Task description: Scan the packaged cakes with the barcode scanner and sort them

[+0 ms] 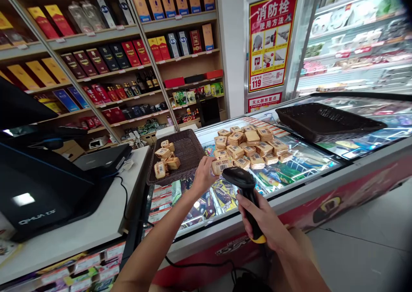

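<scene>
My right hand (257, 215) is wrapped round the handle of a black barcode scanner (240, 178) with a yellow base. Its head points left toward a small packaged cake (222, 167), barcode side showing, which my left hand (204, 174) grips at its left end. Behind it, a pile of similar tan packages (247, 144) covers part of the freezer's glass top. Several more such packages (165, 157) lie in a dark woven basket (186, 144) to the left of my left hand.
The glass-topped freezer (305, 167) shows wrapped goods inside. Another dark basket (328, 120) rests on its right side. At left, a checkout terminal (48, 176) stands on a white counter (93, 223). A black cable (199, 264) droops across the freezer's front. Stocked shelves (112, 73) line the wall.
</scene>
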The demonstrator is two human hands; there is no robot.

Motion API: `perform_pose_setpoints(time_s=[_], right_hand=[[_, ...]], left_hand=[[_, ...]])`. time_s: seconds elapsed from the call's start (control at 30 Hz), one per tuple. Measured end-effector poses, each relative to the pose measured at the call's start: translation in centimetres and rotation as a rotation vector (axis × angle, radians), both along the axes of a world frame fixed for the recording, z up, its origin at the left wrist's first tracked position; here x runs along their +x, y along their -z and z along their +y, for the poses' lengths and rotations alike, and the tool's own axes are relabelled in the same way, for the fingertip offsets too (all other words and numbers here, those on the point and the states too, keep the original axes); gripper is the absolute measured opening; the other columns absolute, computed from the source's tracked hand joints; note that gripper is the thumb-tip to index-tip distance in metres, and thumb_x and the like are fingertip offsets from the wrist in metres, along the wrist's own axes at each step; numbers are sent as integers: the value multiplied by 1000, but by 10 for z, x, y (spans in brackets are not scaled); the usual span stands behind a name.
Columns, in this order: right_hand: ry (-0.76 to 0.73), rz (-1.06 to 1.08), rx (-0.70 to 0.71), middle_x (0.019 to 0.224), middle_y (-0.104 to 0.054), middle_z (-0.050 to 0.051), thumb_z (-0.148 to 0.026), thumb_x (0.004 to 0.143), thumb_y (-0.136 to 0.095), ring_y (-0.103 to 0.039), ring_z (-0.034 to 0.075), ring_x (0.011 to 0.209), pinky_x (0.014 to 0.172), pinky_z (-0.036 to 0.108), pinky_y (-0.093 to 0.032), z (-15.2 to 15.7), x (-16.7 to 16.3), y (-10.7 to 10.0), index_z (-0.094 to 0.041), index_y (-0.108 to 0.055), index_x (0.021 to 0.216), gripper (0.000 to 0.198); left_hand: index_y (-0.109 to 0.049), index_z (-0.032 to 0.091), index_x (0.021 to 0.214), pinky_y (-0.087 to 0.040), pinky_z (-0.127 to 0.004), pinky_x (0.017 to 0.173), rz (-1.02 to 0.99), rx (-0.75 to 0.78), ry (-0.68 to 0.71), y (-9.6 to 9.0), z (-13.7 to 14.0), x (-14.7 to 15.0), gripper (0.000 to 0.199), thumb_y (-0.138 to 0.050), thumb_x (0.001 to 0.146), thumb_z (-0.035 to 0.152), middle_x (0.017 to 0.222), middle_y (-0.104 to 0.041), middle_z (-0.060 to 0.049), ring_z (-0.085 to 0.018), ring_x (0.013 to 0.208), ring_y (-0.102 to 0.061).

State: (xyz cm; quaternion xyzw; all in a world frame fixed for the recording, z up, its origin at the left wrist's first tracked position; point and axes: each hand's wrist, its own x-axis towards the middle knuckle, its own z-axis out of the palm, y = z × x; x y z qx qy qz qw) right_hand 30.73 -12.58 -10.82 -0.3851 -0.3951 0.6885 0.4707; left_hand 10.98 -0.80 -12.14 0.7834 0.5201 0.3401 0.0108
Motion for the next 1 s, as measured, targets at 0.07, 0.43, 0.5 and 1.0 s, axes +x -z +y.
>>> perform_pose_setpoints(time_s=[0.07,0.43,0.5,1.0], right_hand=[[3,-4,5,58,-51,-12,-60,72,-75,-41,5,31,27,17,-35,2,-7,-2,-25,-44,86,49],[-114,31,61,56,-52,-11,-56,71,-76,-42,6,32,27,18,-36,69,-79,-30,-25,-45,84,46],[-133,41,75,56,-53,-11,-53,72,-75,-44,7,33,27,19,-37,93,-100,-35,-25,-44,85,44],[-146,73,54,54,-52,-12,-52,76,-73,-45,8,33,28,19,-38,139,-138,-34,-26,-43,86,41]], left_hand=[[-52,21,113,-50,-38,92,-9,5,-8,0,-1,-7,52,-71,67,8,113,-56,-7,-25,108,-58],[-53,21,108,-49,-34,88,23,22,-207,-26,28,-77,47,-75,67,14,108,-57,-6,-23,101,-58],[-54,20,106,-48,-34,85,53,-11,-318,-34,44,-97,46,-77,66,16,108,-58,-7,-24,99,-59],[-57,14,122,-44,-37,101,-26,-157,-566,-45,174,-166,53,-74,72,16,128,-56,-16,-29,121,-55]])
